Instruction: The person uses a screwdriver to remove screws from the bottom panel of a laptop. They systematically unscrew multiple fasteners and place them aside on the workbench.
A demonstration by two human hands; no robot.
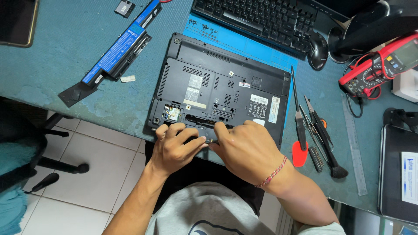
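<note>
Both hands (pixel 174 150) (pixel 246 150) curl, fingertips meeting on laptop (pixel 217 87).

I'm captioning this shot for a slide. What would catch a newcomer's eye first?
A black laptop lies upside down mid-desk, with the left hand and right hand meeting at its near edge. Its blue-labelled battery lies to the left, and a red multimeter sits far right.

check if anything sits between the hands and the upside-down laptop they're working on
Nothing visible does: the left hand and right hand already rest on the near edge of the laptop, fingers meeting at a small tool tip.
</note>
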